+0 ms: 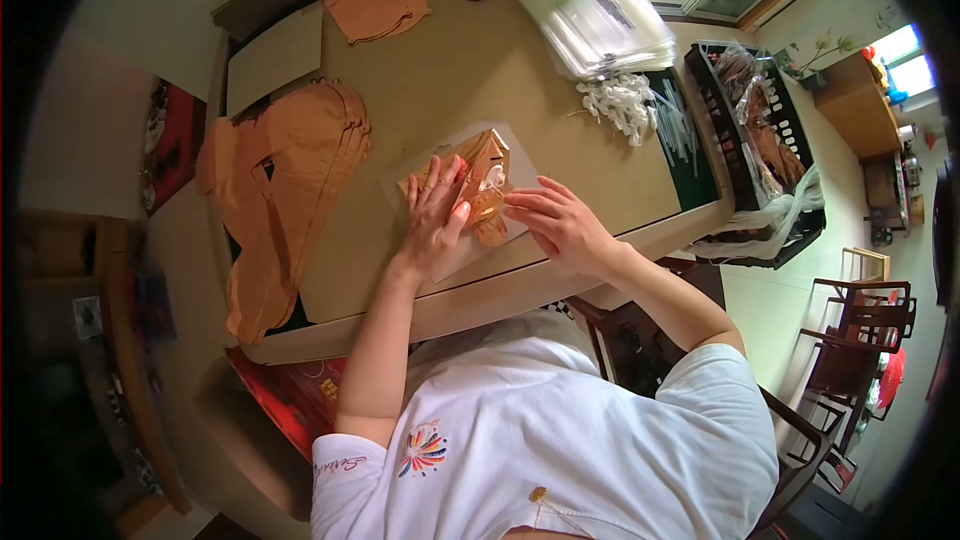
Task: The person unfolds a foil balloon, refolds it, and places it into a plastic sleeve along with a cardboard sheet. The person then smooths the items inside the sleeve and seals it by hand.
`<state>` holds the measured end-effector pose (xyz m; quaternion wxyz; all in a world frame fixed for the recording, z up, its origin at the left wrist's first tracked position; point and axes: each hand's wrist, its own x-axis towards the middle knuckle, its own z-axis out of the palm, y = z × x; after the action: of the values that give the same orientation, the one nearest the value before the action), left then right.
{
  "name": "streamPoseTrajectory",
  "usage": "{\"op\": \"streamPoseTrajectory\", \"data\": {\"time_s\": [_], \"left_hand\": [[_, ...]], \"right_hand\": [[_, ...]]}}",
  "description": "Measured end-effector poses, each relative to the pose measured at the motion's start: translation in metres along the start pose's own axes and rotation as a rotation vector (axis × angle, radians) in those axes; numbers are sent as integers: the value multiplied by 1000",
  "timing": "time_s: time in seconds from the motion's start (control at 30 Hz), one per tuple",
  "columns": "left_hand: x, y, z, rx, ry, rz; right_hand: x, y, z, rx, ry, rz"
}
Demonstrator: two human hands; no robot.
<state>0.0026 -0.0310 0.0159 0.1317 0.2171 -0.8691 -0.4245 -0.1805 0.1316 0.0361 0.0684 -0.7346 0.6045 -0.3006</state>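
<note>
The foil (480,160) is coppery, thin and glossy, folded into a small packet with creases that catch the light. It lies near the table's near edge, in front of the person, on a pale, smooth sheet (523,153). Its visible part runs lengthwise away from the person: a rounded end points toward the body, an angular corner points away. The left hand covers the rest, so the full outline cannot be told. A small white piece (495,177) sits on it toward the right.

The left hand (437,208) lies flat across the foil, fingers extended and a little apart. The right hand (553,220) has its fingers together, tips at the foil's right edge beside the white piece; whether they pinch anything cannot be told.

The table (470,80) has a matte tan top and a pale, rounded edge. Flat, lobed copper sheets (310,150) are layered at left. Toward the far right are slick clear bags (610,25), tangled white ribbons (620,105) and slim translucent tubes (677,130). Beyond stands a slotted black crate (735,115); dark wooden chairs (850,350) stand on the pale floor (760,315).
</note>
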Motion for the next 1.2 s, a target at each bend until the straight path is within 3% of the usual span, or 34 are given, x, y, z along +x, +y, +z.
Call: {"op": "streamPoseTrajectory", "data": {"time_s": [0.1, 0.2, 0.3, 0.4, 0.6, 0.8, 1.2], "left_hand": [[0, 1, 0, -16, 16, 5], [0, 2, -2, -10, 2, 21], [0, -3, 0, 27, 0, 51], [0, -1, -2, 15, -15, 25], [-1, 6, -3, 25, -8, 17], [0, 1, 0, 8, 0, 2], [0, 1, 0, 32, -8, 1]], "right_hand": [[6, 6, 6, 11, -3, 111], [24, 13, 31, -76, 25, -5], [42, 4, 40, -126, -137, -13], [46, 1, 36, -90, -166, 40], [23, 11, 13, -63, 31, -33], [-1, 2, -2, -12, -90, -62], [16, 10, 14, 37, -74, -130]]}}
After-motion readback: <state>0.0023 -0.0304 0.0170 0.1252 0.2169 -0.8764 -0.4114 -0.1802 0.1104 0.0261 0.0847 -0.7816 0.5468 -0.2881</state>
